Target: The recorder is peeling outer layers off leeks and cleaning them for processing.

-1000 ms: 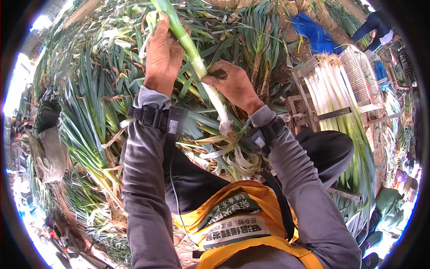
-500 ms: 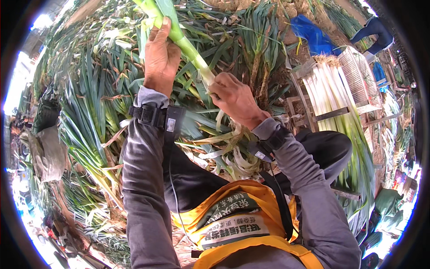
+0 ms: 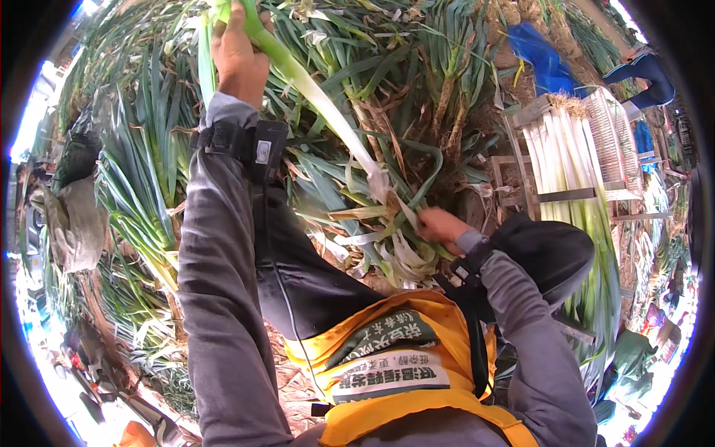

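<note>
My left hand (image 3: 242,63), at the upper left, is closed round the green upper part of a long leek (image 3: 324,104). Its white shank slants down to the right, away from the hand. At the root end a pale outer skin (image 3: 406,211) hangs partly peeled off. My right hand (image 3: 445,227), lower and to the right, has its fingers closed on the end of this strip, close to my right knee. Beneath the shank lies a heap of pale peelings (image 3: 406,257) mixed with loose leaves.
Piled leeks (image 3: 138,171) surround me on the left and ahead. At the right, a wooden rack (image 3: 521,160) holds a bundle of peeled white leeks (image 3: 558,153) beside a wicker-like basket (image 3: 614,138). Blue plastic sheeting (image 3: 540,56) and another person's leg (image 3: 648,78) are farther off.
My right hand has moved down and right from the leek's root end, drawing the outer skin along. My left hand has shifted up and left with the leek, baring more white shank.
</note>
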